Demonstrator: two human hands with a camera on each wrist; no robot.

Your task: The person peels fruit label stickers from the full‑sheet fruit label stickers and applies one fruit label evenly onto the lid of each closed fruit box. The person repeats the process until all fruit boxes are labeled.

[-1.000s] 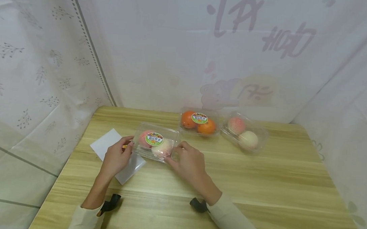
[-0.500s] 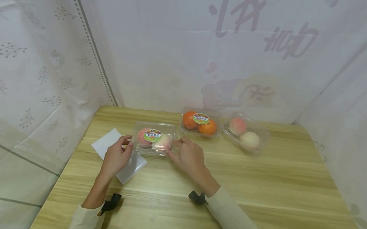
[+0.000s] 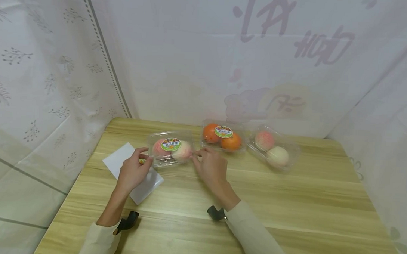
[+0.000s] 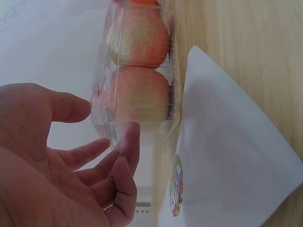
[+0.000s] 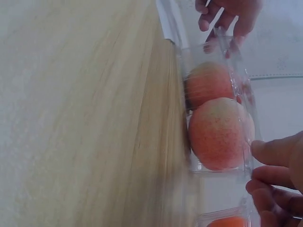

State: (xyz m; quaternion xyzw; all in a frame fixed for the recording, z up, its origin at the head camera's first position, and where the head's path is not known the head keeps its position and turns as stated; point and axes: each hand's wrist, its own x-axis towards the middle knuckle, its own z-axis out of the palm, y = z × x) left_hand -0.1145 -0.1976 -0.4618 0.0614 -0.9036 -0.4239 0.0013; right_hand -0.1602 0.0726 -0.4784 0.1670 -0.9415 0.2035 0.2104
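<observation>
A clear plastic fruit box (image 3: 158, 161) with two pink-and-cream peaches and a round label on its lid lies left of the table's middle. My left hand (image 3: 133, 170) is at its left end, fingers loosely bent and thumb apart from them. In the left wrist view, the left thumb tip (image 4: 84, 109) is right at the box's edge, with the fingertips close by. My right hand (image 3: 213, 167) pinches the box's near right corner. The right wrist view shows the right thumb (image 5: 262, 150) against the rim and the bent fingers beside it.
A white sheet (image 3: 146, 186) with a label on it lies partly under my left hand. Behind my right hand stands a labelled box of two oranges (image 3: 230, 141). Further right is an unlabelled box with two peaches (image 3: 278, 156). Curtains close in the wooden table (image 3: 288, 212).
The peach box has moved away from me, and its right end has swung toward the back. Both hands have followed it. The sheet and the other boxes stay put.
</observation>
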